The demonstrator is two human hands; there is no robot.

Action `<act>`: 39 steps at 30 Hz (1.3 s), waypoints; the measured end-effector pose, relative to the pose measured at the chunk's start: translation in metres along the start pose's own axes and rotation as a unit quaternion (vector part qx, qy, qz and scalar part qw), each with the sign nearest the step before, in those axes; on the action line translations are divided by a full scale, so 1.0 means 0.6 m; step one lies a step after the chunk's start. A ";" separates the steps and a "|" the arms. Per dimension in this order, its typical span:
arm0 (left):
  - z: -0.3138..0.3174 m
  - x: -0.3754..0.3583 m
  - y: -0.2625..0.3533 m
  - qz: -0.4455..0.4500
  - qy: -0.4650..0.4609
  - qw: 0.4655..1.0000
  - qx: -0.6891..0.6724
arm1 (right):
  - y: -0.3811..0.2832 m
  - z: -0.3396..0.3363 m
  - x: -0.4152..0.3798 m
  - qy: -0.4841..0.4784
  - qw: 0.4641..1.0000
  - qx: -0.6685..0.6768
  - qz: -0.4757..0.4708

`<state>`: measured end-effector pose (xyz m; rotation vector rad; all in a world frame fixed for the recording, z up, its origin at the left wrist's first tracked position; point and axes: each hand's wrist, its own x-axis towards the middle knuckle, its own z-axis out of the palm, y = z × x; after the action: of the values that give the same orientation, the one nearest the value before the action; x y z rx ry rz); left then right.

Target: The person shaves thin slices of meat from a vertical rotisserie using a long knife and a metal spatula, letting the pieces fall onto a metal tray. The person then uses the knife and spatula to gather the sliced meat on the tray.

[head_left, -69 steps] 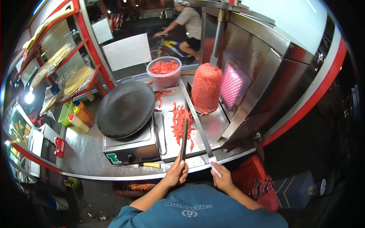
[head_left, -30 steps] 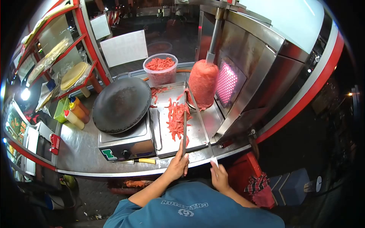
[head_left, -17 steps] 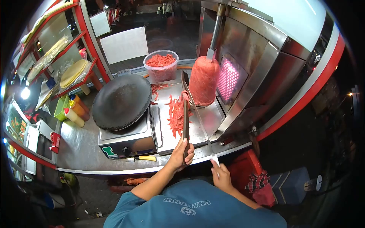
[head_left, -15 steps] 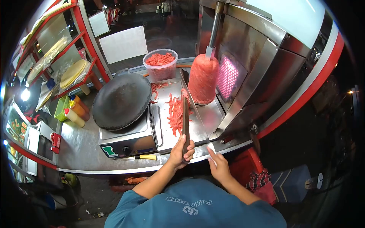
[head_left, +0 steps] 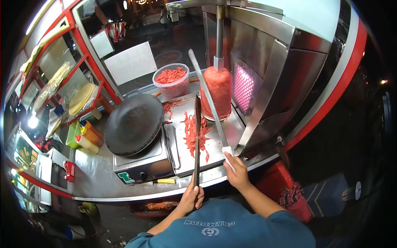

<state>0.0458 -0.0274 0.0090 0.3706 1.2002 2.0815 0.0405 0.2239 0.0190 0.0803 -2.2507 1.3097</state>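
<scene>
My right hand (head_left: 237, 173) grips the white handle of a long knife (head_left: 211, 101), its blade raised and overlapping the left side of the meat cone (head_left: 219, 93) on the vertical spit. In my left hand (head_left: 192, 197) is a long, dark, narrow tool (head_left: 197, 140), seen nearly edge-on and pointing away from me. Thin slices of reddish meat (head_left: 191, 134) lie on the metal tray (head_left: 215, 155) below, on both sides of that tool. Behind the cone's right side glows a pink burner (head_left: 244, 87).
Left of the tray, a black round pan (head_left: 134, 122) sits on a stove. A clear tub of meat (head_left: 171, 78) stands at the back. A yellow-handled knife (head_left: 165, 181) lies by the counter's front edge. Sauce bottles (head_left: 87, 144) and shelved flatbreads (head_left: 81, 98) are at left.
My right hand has raised the knife, its blade tip now higher beside the cone. My left hand has drawn lower with the dark tool. The view has shifted slightly.
</scene>
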 end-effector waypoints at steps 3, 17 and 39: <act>0.000 -0.001 -0.009 -0.001 0.024 0.997 0.074 | 0.021 -0.007 -0.021 0.026 0.998 -0.044 -0.033; 0.002 0.043 0.014 -0.027 0.038 0.978 0.205 | 0.060 -0.029 -0.075 0.011 0.997 -0.054 -0.049; 0.024 0.114 0.015 0.023 0.072 0.972 0.221 | 0.002 -0.025 -0.021 -0.047 0.992 -0.114 -0.017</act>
<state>0.0005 0.0259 0.0180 0.4586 1.7619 1.8915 0.0571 0.2341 0.0180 0.0995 -2.4507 1.0434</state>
